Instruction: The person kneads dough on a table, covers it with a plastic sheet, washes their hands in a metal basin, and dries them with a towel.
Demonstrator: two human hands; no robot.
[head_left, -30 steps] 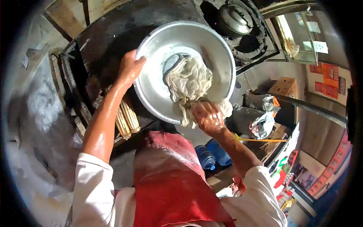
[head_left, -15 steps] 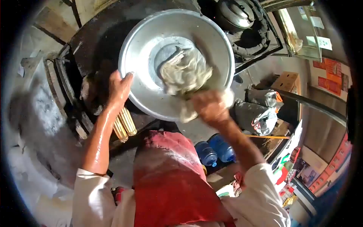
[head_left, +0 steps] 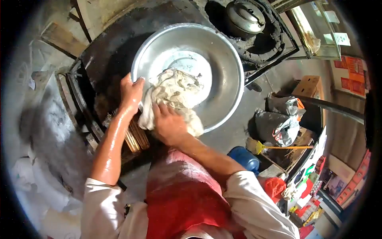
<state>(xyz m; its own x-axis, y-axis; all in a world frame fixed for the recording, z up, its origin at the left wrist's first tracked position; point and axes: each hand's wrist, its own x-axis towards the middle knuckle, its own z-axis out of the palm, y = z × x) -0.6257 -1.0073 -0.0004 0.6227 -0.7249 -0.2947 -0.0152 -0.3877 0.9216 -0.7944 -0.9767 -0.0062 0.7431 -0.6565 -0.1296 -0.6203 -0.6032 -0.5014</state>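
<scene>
A wide metal basin (head_left: 223,79) sits tilted on the dark stove top, its inside wet and shiny. My left hand (head_left: 131,92) grips its left rim, thumb over the edge and the other fingers mostly hidden outside. Inside lies a bunched, wet, off-white cloth (head_left: 177,87), part of it draped over the near-left rim. My right hand (head_left: 170,124) presses on this cloth at the near rim, fingers closed into its folds; the fingertips are partly buried.
A lidded metal pot (head_left: 244,19) stands on the sooty burner at the back right. Below the left forearm is a bundle of sticks (head_left: 136,137). On the floor to the right are a blue water jug (head_left: 243,159), plastic bags (head_left: 276,126) and a yellow-handled broom (head_left: 288,147).
My right hand has swept the cloth from the basin's near-right rim to its near-left side. The left hand keeps its hold on the rim, and the view has shifted slightly.
</scene>
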